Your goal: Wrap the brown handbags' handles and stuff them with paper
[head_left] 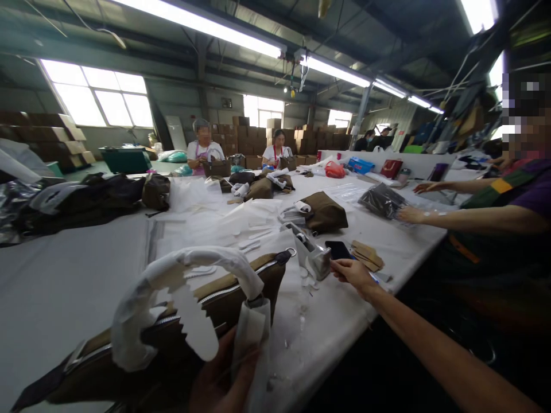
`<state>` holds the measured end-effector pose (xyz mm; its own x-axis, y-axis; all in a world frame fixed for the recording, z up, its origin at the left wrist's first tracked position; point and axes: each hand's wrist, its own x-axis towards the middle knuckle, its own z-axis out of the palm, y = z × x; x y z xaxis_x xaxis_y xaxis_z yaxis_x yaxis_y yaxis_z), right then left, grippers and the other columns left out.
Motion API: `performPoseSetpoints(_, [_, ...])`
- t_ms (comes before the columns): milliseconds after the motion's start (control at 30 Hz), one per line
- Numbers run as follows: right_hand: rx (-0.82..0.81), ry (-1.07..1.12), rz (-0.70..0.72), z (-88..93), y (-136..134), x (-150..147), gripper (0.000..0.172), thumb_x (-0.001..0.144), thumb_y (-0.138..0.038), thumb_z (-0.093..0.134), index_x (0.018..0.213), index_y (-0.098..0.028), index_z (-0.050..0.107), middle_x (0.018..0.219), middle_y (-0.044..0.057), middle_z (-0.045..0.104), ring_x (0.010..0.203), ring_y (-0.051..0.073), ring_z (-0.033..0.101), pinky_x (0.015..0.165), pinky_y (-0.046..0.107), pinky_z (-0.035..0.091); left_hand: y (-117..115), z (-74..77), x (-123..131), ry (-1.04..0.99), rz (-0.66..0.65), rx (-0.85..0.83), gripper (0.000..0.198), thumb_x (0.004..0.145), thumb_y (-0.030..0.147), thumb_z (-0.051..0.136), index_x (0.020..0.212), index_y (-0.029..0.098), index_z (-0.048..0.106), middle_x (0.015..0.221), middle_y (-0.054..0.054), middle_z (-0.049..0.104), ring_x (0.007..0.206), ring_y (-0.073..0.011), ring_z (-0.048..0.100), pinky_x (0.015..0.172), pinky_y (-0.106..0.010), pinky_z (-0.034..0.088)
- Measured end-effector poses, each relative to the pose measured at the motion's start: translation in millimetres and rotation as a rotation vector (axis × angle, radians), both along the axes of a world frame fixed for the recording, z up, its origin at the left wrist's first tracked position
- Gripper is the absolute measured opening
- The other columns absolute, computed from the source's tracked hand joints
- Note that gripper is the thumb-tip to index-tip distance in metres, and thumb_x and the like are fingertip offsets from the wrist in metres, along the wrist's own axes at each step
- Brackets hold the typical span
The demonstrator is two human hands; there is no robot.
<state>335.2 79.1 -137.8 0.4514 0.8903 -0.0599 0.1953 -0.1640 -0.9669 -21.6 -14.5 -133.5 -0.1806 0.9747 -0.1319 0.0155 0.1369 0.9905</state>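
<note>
A brown handbag point(241, 287) with a silver zip lies tilted in front of me. One handle point(172, 269) is wrapped in white packing sheet, and a white serrated strip point(196, 321) hangs by it. My left hand point(228, 373) is closed around the white sheet wrapped at the foot of a handle, partly in shadow. A grey tape dispenser point(314, 258) stands on the white table beyond the bag. At its front end my right hand point(353, 276) pinches with thumb and forefinger, apparently on the clear tape's end, which hardly shows.
A black phone point(338, 250) and brown cardboard tags point(367, 256) lie beside the dispenser. Another brown bag point(322, 212) sits behind it, among white sheets. On the right a co-worker's hands point(411, 214) handle a dark plastic-wrapped package point(381, 201). Dark bags point(86, 206) are piled left.
</note>
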Motion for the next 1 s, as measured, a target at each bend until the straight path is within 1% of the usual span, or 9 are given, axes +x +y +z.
performPoseSetpoints(100, [0.047,-0.074,0.019,4.2,-20.1,-16.6,0.052,0.061,-0.061,0.083,0.076,-0.012,0.074,0.074,0.01,0.071,0.058,0.014,0.058,0.054,0.027,0.047,-1.4,-0.8,3.0,-0.028,0.01,0.018,0.059,0.063,0.059,0.08,0.107,0.02,0.075,0.11,-0.01,0.076,0.115,-0.038,0.064,0.108,-0.049,0.043])
performPoseSetpoints(200, [0.098,-0.09,0.142,22.0,-58.2,-54.3,0.048,0.069,-0.062,0.078,0.083,-0.016,0.075,0.073,0.007,0.07,0.064,0.016,0.059,0.062,0.029,0.05,-3.1,1.8,6.4,-0.077,-0.002,0.052,0.057,0.067,0.054,0.079,0.11,0.018,0.073,0.109,-0.01,0.076,0.111,-0.0352,0.066,0.101,-0.045,0.048])
performPoseSetpoints(233, [0.113,-0.087,0.212,30.0,-71.7,-70.6,0.043,0.072,-0.059,0.077,0.082,-0.017,0.075,0.07,0.006,0.069,0.066,0.018,0.061,0.065,0.03,0.051,-3.5,2.9,7.2,-0.08,-0.009,0.063,0.055,0.069,0.052,0.079,0.111,0.017,0.072,0.11,-0.01,0.076,0.11,-0.0341,0.067,0.099,-0.043,0.049])
performPoseSetpoints(333, [0.213,-0.099,0.499,51.9,-102.1,-123.4,0.032,0.085,-0.05,0.07,0.078,-0.019,0.073,0.067,0.004,0.067,0.06,0.016,0.061,0.057,0.028,0.05,-4.4,5.8,8.5,-0.066,-0.046,0.096,0.05,0.073,0.046,0.078,0.113,0.016,0.07,0.111,-0.011,0.076,0.108,-0.0317,0.068,0.096,-0.04,0.052])
performPoseSetpoints(400, [0.283,-0.117,0.603,59.8,-108.0,-156.5,0.028,0.088,-0.045,0.067,0.076,-0.02,0.073,0.065,0.003,0.067,0.057,0.016,0.061,0.056,0.027,0.049,-5.5,6.6,9.6,-0.071,-0.046,0.121,0.048,0.074,0.044,0.078,0.112,0.016,0.07,0.111,-0.012,0.075,0.107,-0.0309,0.068,0.095,-0.039,0.052])
performPoseSetpoints(533, [0.384,-0.254,0.538,60.5,-90.4,-198.5,0.026,0.089,-0.042,0.065,0.075,-0.021,0.074,0.063,0.001,0.068,0.057,0.015,0.06,0.057,0.026,0.045,-7.3,5.9,12.0,-0.121,-0.012,0.187,0.047,0.074,0.043,0.079,0.11,0.016,0.071,0.109,-0.012,0.076,0.106,-0.0303,0.069,0.093,-0.037,0.053])
performPoseSetpoints(667, [0.305,-0.412,0.513,62.4,-73.0,-203.4,0.031,0.087,-0.043,0.064,0.068,-0.02,0.07,0.064,0.001,0.07,0.059,0.015,0.061,0.055,0.027,0.041,-8.7,4.8,10.0,-0.088,-0.028,0.208,0.044,0.076,0.043,0.077,0.111,0.016,0.072,0.109,-0.011,0.076,0.106,-0.0303,0.069,0.092,-0.036,0.052])
performPoseSetpoints(867, [0.224,-0.746,0.473,71.1,-74.6,-195.9,0.031,0.089,-0.047,0.061,0.071,-0.024,0.073,0.066,0.003,0.072,0.055,0.017,0.06,0.057,0.031,0.036,-10.5,7.1,3.0,-0.08,-0.091,0.181,0.045,0.078,0.04,0.077,0.115,0.016,0.071,0.113,-0.011,0.075,0.11,-0.0305,0.068,0.093,-0.036,0.053])
performPoseSetpoints(1000, [0.2,-0.772,0.391,67.1,-69.2,-188.6,0.042,0.081,-0.062,0.067,0.064,-0.023,0.069,0.058,0.005,0.066,0.052,0.017,0.055,0.053,0.03,0.032,-11.2,8.5,0.6,-0.215,-0.131,0.121,0.05,0.076,0.042,0.079,0.116,0.014,0.07,0.112,-0.012,0.076,0.107,-0.0298,0.069,0.089,-0.034,0.054])
